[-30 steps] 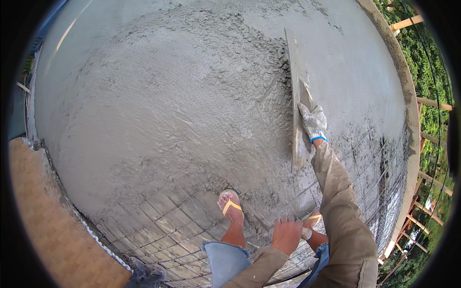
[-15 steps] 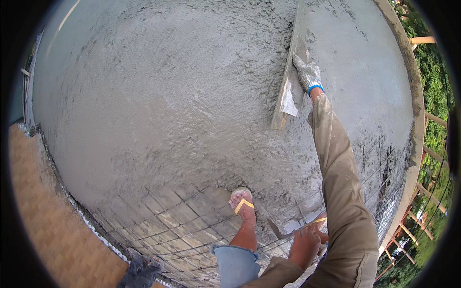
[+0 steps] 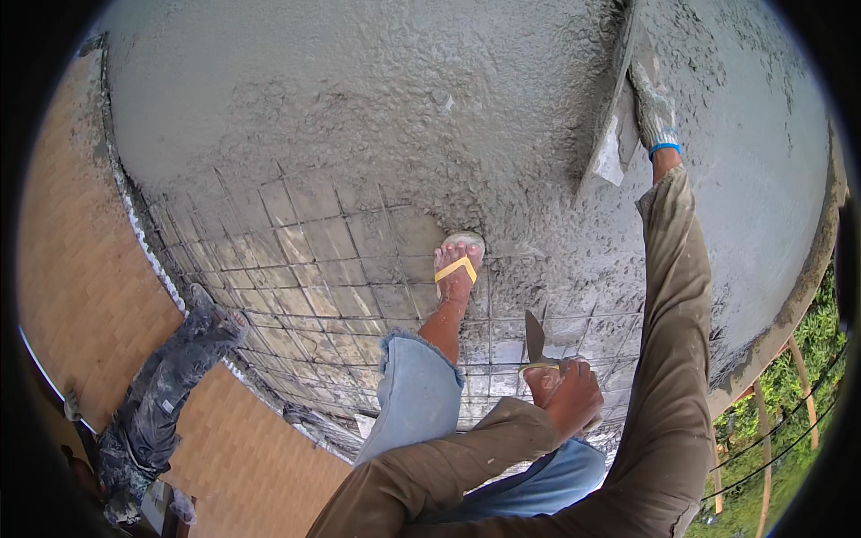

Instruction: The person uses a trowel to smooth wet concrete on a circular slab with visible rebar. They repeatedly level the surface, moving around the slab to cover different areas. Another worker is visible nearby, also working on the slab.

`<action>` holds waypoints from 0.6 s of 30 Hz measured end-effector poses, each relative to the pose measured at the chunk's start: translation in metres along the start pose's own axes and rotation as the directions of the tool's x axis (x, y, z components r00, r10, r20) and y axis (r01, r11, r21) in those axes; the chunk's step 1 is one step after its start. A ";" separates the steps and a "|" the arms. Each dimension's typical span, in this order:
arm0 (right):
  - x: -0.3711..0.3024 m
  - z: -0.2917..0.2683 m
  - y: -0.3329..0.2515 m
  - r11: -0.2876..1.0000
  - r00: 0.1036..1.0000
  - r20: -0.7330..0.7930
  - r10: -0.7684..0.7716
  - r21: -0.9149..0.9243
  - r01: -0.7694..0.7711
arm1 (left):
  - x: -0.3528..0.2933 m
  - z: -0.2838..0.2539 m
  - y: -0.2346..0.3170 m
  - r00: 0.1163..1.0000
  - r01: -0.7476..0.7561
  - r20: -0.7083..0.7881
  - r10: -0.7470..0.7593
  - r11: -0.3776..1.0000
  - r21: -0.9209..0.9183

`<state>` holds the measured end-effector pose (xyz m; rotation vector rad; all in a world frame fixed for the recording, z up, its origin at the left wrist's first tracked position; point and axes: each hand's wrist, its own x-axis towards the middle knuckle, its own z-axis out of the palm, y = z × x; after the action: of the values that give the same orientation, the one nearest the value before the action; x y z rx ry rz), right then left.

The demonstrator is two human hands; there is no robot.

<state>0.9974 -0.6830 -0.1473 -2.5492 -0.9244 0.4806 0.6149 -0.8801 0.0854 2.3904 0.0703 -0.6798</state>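
Right hand, gloved and at full reach, grasps the back of a long board laid on wet concrete, while the bare left hand is clenched around the handle of a trowel.

Within the past second, the board has gone higher in the frame, its far end now cut off by the upper edge. The wearer's view has swung too, so how much of that shift belongs to the arm cannot be told. The trowel, lower and slanting a second ago, now points its blade away from the wearer, above the steel mesh; whether it touches the bars is unclear.

Smoother grey spreads to the right of the board, lumps to its left. Work appears only partway along, with the mesh still bare near the wearer's sandaled foot, and the outstretched arm seems to have little reach to spare.

Newly in fuller view at left is a co-worker's dark trousers, over a tan tiled floor bordering the pour.
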 end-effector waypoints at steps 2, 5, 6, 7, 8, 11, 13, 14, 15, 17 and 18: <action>-0.044 -0.003 0.013 0.994 0.994 -0.043 -0.105 0.032 0.106 | 0.000 0.004 0.009 0.999 0.011 0.047 -0.013 0.999 0.048; -0.097 -0.035 0.039 0.761 0.935 0.114 0.334 0.553 -0.340 | -0.005 0.013 0.025 0.997 0.059 0.040 -0.059 0.998 0.004; -0.111 -0.047 0.050 0.804 0.987 -0.025 0.157 0.583 -0.114 | -0.004 0.020 0.030 0.996 0.074 0.044 -0.074 0.997 0.002; -0.127 -0.073 0.065 0.462 0.910 0.200 0.364 0.809 -0.363 | -0.004 0.029 0.036 0.995 0.089 0.048 -0.089 0.996 0.000; -0.146 -0.099 0.081 0.075 0.881 0.385 0.276 0.905 -0.419 | -0.003 0.040 0.039 0.993 0.084 0.082 -0.088 0.995 0.050; -0.202 -0.101 0.117 -0.042 0.892 0.322 0.318 0.945 -0.326 | -0.002 0.076 0.047 0.995 0.090 -0.035 -0.089 0.995 0.032; -0.218 -0.094 0.131 0.017 0.764 0.301 0.571 0.926 -0.378 | 0.008 0.095 0.056 0.996 0.060 0.076 -0.054 0.995 -0.074; -0.228 -0.102 0.136 0.010 0.794 0.329 0.511 0.922 -0.388 | 0.012 0.103 0.052 0.996 0.031 0.085 -0.023 0.995 -0.090; -0.249 -0.107 0.137 0.006 0.773 0.353 0.528 0.908 -0.419 | 0.013 0.111 0.047 0.995 0.000 0.099 0.011 0.994 -0.111; -0.291 -0.131 0.135 -0.045 0.733 0.376 0.567 0.902 -0.428 | 0.007 0.121 0.045 0.994 0.004 0.113 0.013 0.988 -0.151; -0.316 -0.147 0.133 -0.094 0.714 0.379 0.589 0.910 -0.405 | -0.001 0.125 0.045 0.993 0.037 0.116 -0.017 0.985 -0.169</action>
<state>0.9037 -1.0220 -0.0237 -1.3953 0.5419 0.7468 0.5671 -0.9907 0.0297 2.1863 0.1083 -0.7897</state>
